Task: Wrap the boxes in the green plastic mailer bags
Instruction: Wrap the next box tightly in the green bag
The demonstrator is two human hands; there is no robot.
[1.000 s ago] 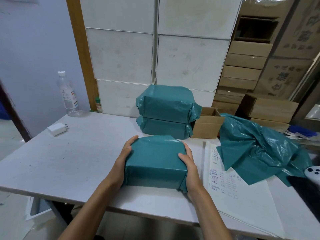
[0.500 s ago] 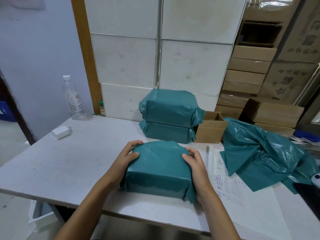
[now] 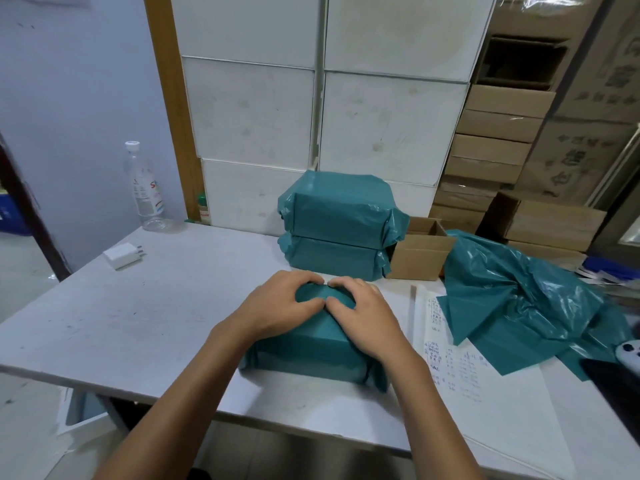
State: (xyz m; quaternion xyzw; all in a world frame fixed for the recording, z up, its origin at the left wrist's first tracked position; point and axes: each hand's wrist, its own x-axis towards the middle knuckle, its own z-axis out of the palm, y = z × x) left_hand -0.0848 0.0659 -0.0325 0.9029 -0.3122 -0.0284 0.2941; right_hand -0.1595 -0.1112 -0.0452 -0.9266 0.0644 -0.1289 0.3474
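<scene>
A box wrapped in a green mailer bag (image 3: 308,355) lies on the white table (image 3: 166,306) in front of me. My left hand (image 3: 277,306) and my right hand (image 3: 363,317) rest flat on its top, fingertips almost meeting near the far edge, pressing the plastic down. Behind it, two more green-wrapped boxes (image 3: 339,226) stand stacked against the wall. A heap of loose green mailer bags (image 3: 519,306) lies to the right.
A small open cardboard box (image 3: 420,252) sits right of the stack. A written paper sheet (image 3: 453,358) lies on the right. A white charger (image 3: 122,255) and a clear bottle (image 3: 143,188) are at far left. A white controller (image 3: 628,355) lies at the right edge. Cardboard boxes (image 3: 498,133) are stacked behind.
Both hands moved from the sides of the wrapped box up onto its top and came together near the far edge. The view shifted closer and slightly down.
</scene>
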